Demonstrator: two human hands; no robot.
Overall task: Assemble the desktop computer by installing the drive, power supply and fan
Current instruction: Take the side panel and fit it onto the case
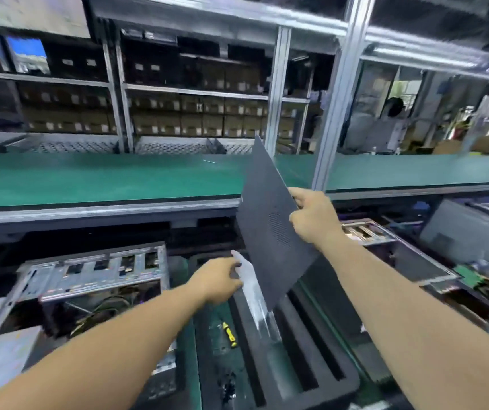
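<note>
Both hands hold the dark case side panel (pixel 267 220) in the air, tilted on edge, its long axis running from the near foam tray (pixel 281 365) up toward the green desk (pixel 104 179). Right hand (pixel 314 217) pinches its upper right edge; left hand (pixel 219 279) grips the lower edge, nearer the open chassis (pixel 89 279) to the left.

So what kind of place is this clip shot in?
Most likely a computer assembly line in a factory. A long green-matted workbench runs across the view, shelves behind hold stacked cartons, an open bare-metal computer case sits below, and the right hand grips a dark side panel.
</note>
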